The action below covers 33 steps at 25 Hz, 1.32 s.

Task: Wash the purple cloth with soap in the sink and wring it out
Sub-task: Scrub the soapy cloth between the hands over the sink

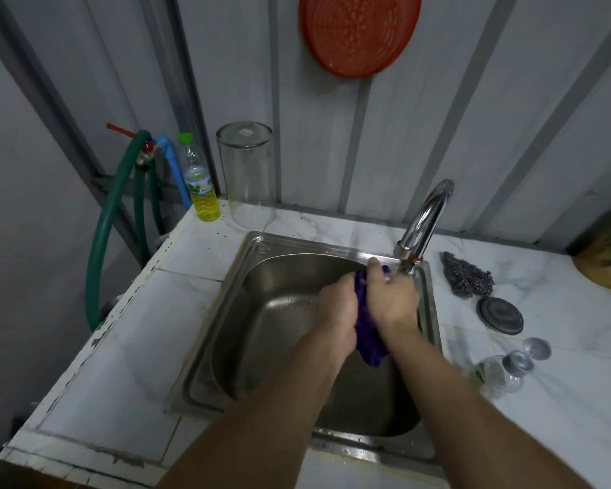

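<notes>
1. Marble-patterned white tile makes up the counter around me, chipped along its left edge, with the corrugated grey wall rising behind it.
2. Set into the counter is the steel sink; both my forearms reach across its basin.
3. On the wall above hangs a red-orange plastic strainer.
4. Off the counter's left end, a green hose loops down from a red-handled tap joined to a blue pipe.
5. At the back of the counter stands a clear glass, upside down, with a small sticker on its base that I cannot read.
6. The chrome faucet arches up at the sink's back right corner, just past my right knuckles.
7. Beside the glass is a green-capped bottle of yellow liquid; its label is too blurred to read.
8. My left hand and right hand are both closed tight around the purple cloth, bunched between them above the basin near the faucet, its end hanging down.
9. Right of the sink lie a steel scourer, a dark round lid, and a small clear bottle on its side.
</notes>
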{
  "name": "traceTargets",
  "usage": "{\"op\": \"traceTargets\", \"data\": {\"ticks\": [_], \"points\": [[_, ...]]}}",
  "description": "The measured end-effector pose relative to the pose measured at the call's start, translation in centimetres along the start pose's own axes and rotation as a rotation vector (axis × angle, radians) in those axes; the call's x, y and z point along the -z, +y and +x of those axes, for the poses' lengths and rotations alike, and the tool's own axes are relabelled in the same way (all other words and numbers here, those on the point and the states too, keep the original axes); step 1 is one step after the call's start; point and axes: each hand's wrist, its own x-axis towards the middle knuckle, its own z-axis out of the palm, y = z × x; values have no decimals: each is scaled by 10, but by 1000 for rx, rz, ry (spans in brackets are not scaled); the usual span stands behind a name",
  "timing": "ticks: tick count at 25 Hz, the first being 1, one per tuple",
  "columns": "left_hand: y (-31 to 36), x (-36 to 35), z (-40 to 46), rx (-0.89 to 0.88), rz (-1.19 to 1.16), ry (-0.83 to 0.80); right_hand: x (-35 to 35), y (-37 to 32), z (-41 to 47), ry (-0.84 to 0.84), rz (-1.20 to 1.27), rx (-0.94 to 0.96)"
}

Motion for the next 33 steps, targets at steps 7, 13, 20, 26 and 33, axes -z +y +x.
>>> {"op": "traceTargets", "data": {"ticks": [7, 13, 20, 26, 33], "points": [[-8, 3, 4, -48, 29, -13, -4, -1, 4, 17, 22, -34], [13, 17, 16, -71, 49, 86, -19, 9, -40, -53, 50, 35], [12, 18, 10, -107, 167, 172, -26, 21, -39, -46, 95, -16], [3, 15, -9, 4, 178, -3, -8, 12, -15, 17, 77, -108], [6, 10, -13, -64, 203, -10, -7, 3, -12, 39, 122, -185]]}}
